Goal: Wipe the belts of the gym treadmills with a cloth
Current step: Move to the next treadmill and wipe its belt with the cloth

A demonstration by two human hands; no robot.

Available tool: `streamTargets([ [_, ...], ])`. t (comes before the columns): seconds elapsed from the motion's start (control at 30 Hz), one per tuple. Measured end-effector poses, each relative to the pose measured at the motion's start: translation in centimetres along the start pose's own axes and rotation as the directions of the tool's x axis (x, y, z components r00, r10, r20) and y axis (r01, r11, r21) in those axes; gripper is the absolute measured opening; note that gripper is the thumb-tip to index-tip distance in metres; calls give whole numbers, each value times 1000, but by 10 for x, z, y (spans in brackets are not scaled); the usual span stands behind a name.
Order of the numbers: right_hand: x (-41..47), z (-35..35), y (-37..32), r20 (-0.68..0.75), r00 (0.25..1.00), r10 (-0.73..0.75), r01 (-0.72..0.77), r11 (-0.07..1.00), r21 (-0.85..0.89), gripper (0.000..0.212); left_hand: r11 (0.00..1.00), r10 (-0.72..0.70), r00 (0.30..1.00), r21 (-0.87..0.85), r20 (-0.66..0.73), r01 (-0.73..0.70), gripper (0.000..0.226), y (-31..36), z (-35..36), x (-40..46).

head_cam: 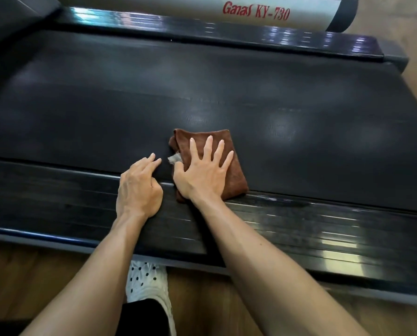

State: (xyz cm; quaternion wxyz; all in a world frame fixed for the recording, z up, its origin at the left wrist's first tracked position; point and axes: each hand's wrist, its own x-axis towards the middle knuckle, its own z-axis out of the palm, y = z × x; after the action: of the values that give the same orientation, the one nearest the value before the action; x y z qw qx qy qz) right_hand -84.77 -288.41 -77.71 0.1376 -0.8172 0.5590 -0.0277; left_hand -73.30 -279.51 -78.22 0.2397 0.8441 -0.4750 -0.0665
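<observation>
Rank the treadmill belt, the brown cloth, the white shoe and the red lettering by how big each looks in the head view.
1. treadmill belt, by far the largest.
2. brown cloth, partly hidden under the right hand.
3 and 4. white shoe and red lettering look alike; both are cut off and at different distances, so unranked.

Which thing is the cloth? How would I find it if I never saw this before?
Look at the wide black treadmill belt that fills most of the view. Near its closer edge, just above the ribbed side rail, the right hand presses flat with spread fingers on the cloth. It is a folded brown square, the only warm-coloured, soft thing on the black machine.
</observation>
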Motion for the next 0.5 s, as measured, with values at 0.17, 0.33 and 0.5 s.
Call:
streamTargets([
  [0.17,4,-5,34,19,999,-46,46,999,-26,76,1000,-13,1000,-2,2,13,56,-1,2,0],
  [0.33,8,-21,104,10,1000,-28,29,996,-85,82,1000,-19,1000,-13,2,19,55,0,0,-1],
  [0.5,10,-38,162,7,999,42,-42,996,-80,78,1000,-21,1000,-9,5,21,56,2,-1,-3],
])
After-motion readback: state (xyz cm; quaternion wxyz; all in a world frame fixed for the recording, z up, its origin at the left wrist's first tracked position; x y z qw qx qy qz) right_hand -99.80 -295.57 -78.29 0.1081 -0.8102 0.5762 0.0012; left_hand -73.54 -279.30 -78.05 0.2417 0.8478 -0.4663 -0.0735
